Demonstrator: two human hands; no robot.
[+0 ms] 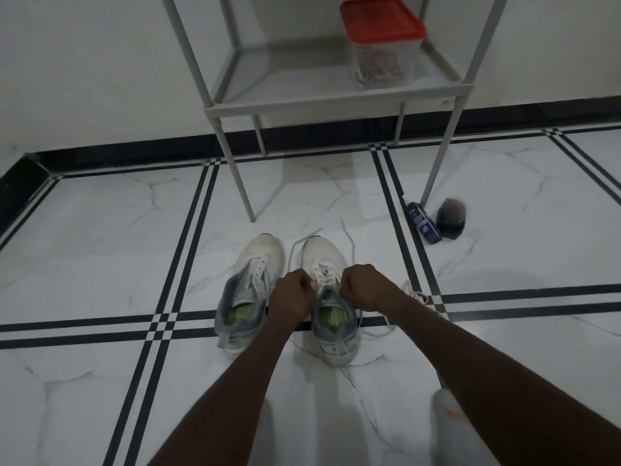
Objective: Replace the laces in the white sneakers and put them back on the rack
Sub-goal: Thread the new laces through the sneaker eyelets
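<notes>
Two white sneakers stand side by side on the tiled floor, toes pointing away from me. The left sneaker has bare eyelets and no lace. The right sneaker is partly laced with a white lace, whose loose ends trail past its toe. My left hand and my right hand are fisted on either side of that sneaker's tongue, each pinching the lace. Another loose white lace lies on the floor to the right. The grey metal rack stands behind the sneakers.
A clear box with a red lid sits on the rack's lower shelf. A blue bottle and a dark round object lie by the rack's right front leg. A white sock shows at bottom right. The wall runs behind.
</notes>
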